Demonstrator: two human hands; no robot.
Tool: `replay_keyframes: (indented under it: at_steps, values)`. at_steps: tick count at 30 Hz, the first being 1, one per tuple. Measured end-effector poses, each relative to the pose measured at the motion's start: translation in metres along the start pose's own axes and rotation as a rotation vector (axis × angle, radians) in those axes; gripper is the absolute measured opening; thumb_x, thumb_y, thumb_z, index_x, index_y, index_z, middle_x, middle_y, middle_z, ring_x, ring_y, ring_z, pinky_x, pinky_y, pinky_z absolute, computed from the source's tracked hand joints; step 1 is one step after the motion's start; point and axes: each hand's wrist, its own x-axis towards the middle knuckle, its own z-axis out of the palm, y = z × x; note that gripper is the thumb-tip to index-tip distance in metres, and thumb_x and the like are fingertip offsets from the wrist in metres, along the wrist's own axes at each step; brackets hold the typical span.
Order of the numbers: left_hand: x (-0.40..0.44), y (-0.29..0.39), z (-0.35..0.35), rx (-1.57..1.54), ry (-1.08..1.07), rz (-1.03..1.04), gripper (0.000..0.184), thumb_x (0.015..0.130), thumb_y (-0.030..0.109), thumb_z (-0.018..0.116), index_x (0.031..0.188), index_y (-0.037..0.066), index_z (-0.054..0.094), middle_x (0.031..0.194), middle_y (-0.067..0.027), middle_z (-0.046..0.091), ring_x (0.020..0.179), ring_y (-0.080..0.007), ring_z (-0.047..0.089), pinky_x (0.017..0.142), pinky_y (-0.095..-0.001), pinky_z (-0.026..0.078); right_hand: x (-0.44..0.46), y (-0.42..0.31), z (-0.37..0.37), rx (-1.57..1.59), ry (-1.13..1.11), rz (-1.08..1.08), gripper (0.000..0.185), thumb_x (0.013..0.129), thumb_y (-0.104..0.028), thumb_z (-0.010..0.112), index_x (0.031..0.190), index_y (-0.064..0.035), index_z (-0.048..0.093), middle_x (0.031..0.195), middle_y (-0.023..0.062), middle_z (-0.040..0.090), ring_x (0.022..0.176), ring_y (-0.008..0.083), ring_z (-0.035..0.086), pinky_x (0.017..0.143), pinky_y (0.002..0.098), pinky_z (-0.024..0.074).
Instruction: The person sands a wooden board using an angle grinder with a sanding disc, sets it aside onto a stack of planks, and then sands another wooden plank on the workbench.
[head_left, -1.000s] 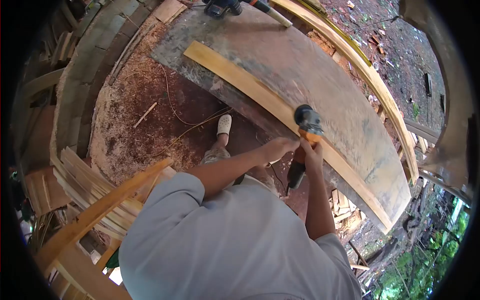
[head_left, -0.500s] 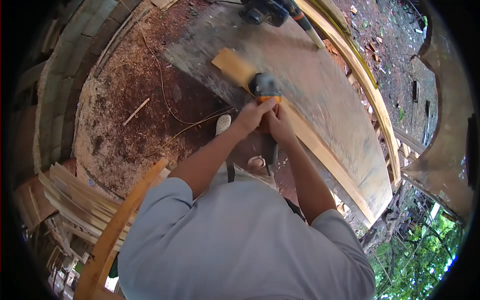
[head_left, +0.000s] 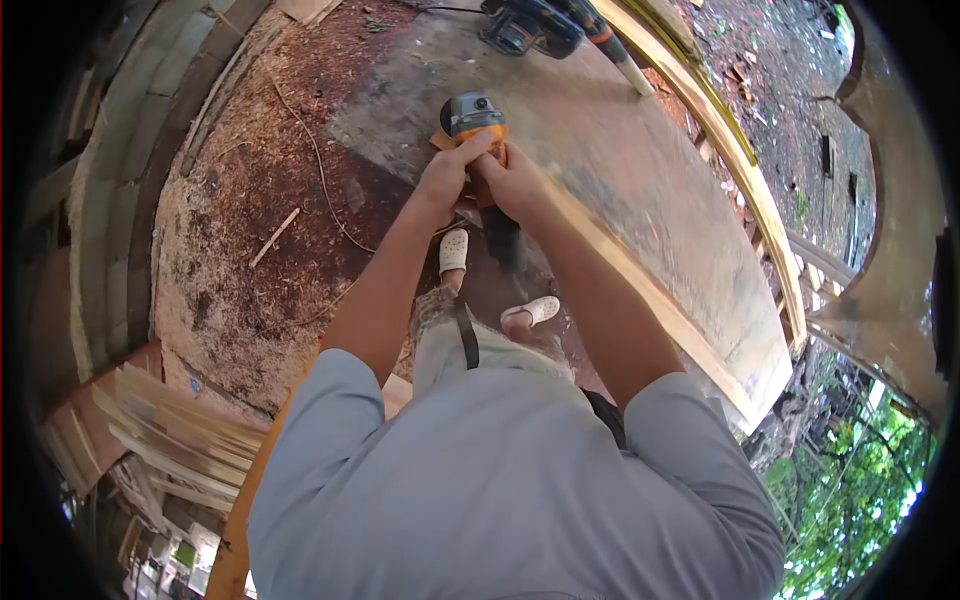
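An angle grinder [head_left: 484, 125] with an orange body and grey head is over the far end of a long wooden plank [head_left: 640, 275]. My left hand [head_left: 446, 184] is closed round the grinder's body from the left, its thumb on top. From the other side my right hand [head_left: 517, 186] also wraps the body, thumbs close together. The grinder's round dark disc side faces left, and its working face is hidden. The plank lies along the near edge of a worn tabletop [head_left: 640, 170], its far end mostly covered by the grinder and my hands.
A dark power tool [head_left: 530, 28] rests at the tabletop's far end. Curved timber [head_left: 770, 230] runs along the right side. Sawdust [head_left: 215, 250] and a thin cord [head_left: 315, 150] are on the ground to the left. Stacked wood strips [head_left: 180, 430] stand at lower left.
Both my hands have moved the grinder away from me and to the left along the plank, now covering most of its far end. My feet show more fully.
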Motion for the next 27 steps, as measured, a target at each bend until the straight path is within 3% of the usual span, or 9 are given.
replay_keyframes:
  at_steps: [2,5,9,13,16,20,22,25,27]
  values:
    - [0.003,-0.013,0.008,-0.013,-0.083,-0.065,0.055,0.093,0.057,0.067,0.119,0.007,0.069,0.104,-0.0083,0.069,0.086,-0.0206,0.07,0.07,-0.0382,0.058,-0.011,0.008,-0.014,0.004,0.031,0.026,0.033,0.098,-0.027,0.065,0.114,0.002,0.062,0.093,0.0083,0.07,0.078,0.0156,0.067,0.066,0.0313,0.0541]
    - [0.007,-0.043,0.027,-0.007,-0.094,-0.067,0.054,0.094,0.056,0.067,0.115,0.007,0.069,0.098,-0.0077,0.069,0.077,-0.0207,0.07,0.063,-0.0364,0.059,-0.035,0.024,-0.034,-0.018,0.083,0.049,0.036,0.097,-0.028,0.066,0.115,0.0024,0.062,0.094,0.0089,0.07,0.081,0.0162,0.067,0.069,0.032,0.0551]
    - [-0.001,-0.073,0.057,0.055,-0.172,-0.078,0.054,0.099,0.057,0.059,0.117,0.008,0.068,0.096,-0.0055,0.069,0.075,-0.0182,0.07,0.065,-0.0346,0.059,-0.072,0.042,-0.065,0.018,0.118,0.048,0.038,0.097,-0.028,0.065,0.118,0.0025,0.061,0.099,0.0105,0.071,0.086,0.0181,0.069,0.075,0.0341,0.0567]
    - [-0.013,-0.113,0.11,0.103,-0.136,-0.148,0.051,0.096,0.057,0.064,0.109,0.007,0.07,0.089,-0.0048,0.067,0.068,-0.0191,0.066,0.061,-0.0344,0.055,-0.121,0.057,-0.113,0.025,0.193,0.11,0.041,0.097,-0.029,0.064,0.122,0.0026,0.06,0.102,0.0124,0.072,0.088,0.0198,0.07,0.078,0.0345,0.0566]
    - [-0.019,-0.132,0.14,0.262,-0.25,-0.208,0.054,0.098,0.061,0.058,0.11,0.01,0.07,0.096,-0.0065,0.07,0.08,-0.0197,0.071,0.07,-0.0354,0.059,-0.149,0.089,-0.142,0.041,0.257,0.104,0.043,0.096,-0.031,0.065,0.123,0.0029,0.06,0.102,0.0138,0.072,0.09,0.0208,0.071,0.079,0.0344,0.0565]
    - [-0.027,-0.162,0.19,0.333,-0.354,-0.306,0.053,0.097,0.062,0.06,0.107,0.012,0.071,0.092,-0.0047,0.07,0.076,-0.0167,0.07,0.068,-0.0328,0.058,-0.191,0.121,-0.182,0.086,0.391,0.11,0.044,0.096,-0.03,0.065,0.124,0.0034,0.06,0.102,0.0139,0.073,0.092,0.0218,0.071,0.079,0.034,0.0563]
    - [-0.024,-0.187,0.21,0.267,-0.428,-0.272,0.043,0.098,0.054,0.063,0.101,0.013,0.073,0.088,-0.0016,0.07,0.07,-0.015,0.07,0.061,-0.0305,0.058,-0.215,0.127,-0.197,0.194,0.439,0.127,0.039,0.098,-0.027,0.064,0.123,0.0025,0.06,0.105,0.0121,0.072,0.091,0.0191,0.071,0.08,0.0334,0.0562]
    - [-0.032,-0.201,0.24,0.34,-0.453,-0.317,0.04,0.098,0.051,0.065,0.101,0.012,0.074,0.09,-0.001,0.07,0.074,-0.0126,0.068,0.067,-0.0296,0.057,-0.249,0.11,-0.209,0.354,0.552,0.208,0.035,0.101,-0.026,0.064,0.123,0.0012,0.06,0.108,0.0094,0.071,0.092,0.015,0.069,0.08,0.0316,0.0559]
    - [-0.03,-0.211,0.252,0.327,-0.616,-0.218,0.04,0.097,0.05,0.067,0.104,0.01,0.074,0.092,-0.0004,0.071,0.079,-0.0094,0.066,0.073,-0.0275,0.054,-0.262,0.137,-0.216,0.319,0.607,0.182,0.035,0.102,-0.027,0.064,0.124,0.0005,0.06,0.109,0.0085,0.069,0.093,0.0141,0.068,0.08,0.0311,0.0559]
